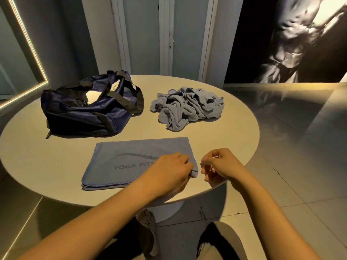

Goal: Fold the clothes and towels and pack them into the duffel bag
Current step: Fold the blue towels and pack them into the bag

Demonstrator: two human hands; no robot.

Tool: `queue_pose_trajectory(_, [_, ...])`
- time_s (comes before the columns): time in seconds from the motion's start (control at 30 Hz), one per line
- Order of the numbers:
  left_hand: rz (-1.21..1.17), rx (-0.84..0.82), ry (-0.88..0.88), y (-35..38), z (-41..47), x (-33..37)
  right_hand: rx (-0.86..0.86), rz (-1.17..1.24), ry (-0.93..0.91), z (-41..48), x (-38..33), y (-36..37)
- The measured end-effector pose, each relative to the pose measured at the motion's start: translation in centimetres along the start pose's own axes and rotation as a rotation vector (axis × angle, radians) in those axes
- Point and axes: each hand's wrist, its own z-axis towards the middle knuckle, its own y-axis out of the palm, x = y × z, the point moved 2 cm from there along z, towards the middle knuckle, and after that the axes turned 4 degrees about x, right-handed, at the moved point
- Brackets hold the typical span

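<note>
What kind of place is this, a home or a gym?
Most likely a gym or fitness studio: a wall mural of a muscular torso, a light-edged mirror, and a towel printed YOGA FIT on the round table.

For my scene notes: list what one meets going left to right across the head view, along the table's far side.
Lit mirror frame → duffel bag → crumpled cloth pile → wall poster. The folded towel overlaps bag and pile sideways, so it is left out.

towel (120,162) print: "YOGA FIT…", dark letters under a curved swoosh; the rest is hidden by the left hand (169,171).
</note>
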Motion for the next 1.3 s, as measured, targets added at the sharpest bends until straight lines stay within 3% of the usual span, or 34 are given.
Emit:
queue_pose_trajectory(0.07, [-0.128, 0.058, -0.240, 0.1, 0.0, -0.9, -0.034, 0.084, 0.036, -0.4, 0.2, -0.2])
queue_pose_trajectory(0.2, [-0.805, 0.203, -0.826, -0.6, -0.8, -3.4, -0.175, 0.180, 0.088, -0.9, -0.1, 0.7])
queue_pose_trajectory(0.3, [-1.045, 0.243, -1.013, -0.7, -1.6, -4.1, -0.265, 0.368, 0.141, -0.7, -1.1, 2.6])
queue_pose_trajectory(0.4, [-1.040, 0.262, -0.976, -0.6, -1.8, -4.1, -0.253, 0.524, 0.160, 0.0, -1.8, 4.3])
queue_pose_trajectory(0.57, [-0.843, 0.189, -0.712, -0.4, -1.8, -2.8, -0.158, 0.651, 0.222, 0.6, -1.6, 4.6])
queue_pose_trajectory(0.8, [-0.688, 0.245, -0.639, -0.5, -1.4, -1.9, -0.128, 0.829, 0.308, 0.3, -1.7, 3.6])
queue_pose_trajectory(0.9, [-0.484, 0.148, -0.412, -0.6, -1.6, -0.9, -0.077, 0.714, 0.267, 0.3, -1.3, 3.1])
queue_pose_trajectory(1.0, [-0.457, -0.059, -0.268, -0.3, -2.5, -0.1, -0.053, 0.358, 0.160, -0.1, -0.8, 2.3])
queue_pose_trajectory(1.07, [-0.594, -0.099, -0.315, -0.5, -3.1, -0.7, -0.063, 0.128, 0.069, -0.3, -1.0, 2.2])
queue_pose_trajectory(1.13, [-0.646, 0.012, -0.440, -1.0, -3.5, -2.7, -0.054, -0.034, 0.004, -0.2, -1.1, 2.3])
queue_pose_trajectory(1.2, [-0.504, 0.060, -0.573, -1.4, -3.2, -5.7, -0.075, -0.001, 0.021, 0.1, -1.0, 2.3])
queue_pose_trajectory(1.3, [-0.416, -0.081, -0.676, -1.1, -0.9, -9.8, -0.135, 0.110, 0.078, 0.5, -0.8, 1.8])
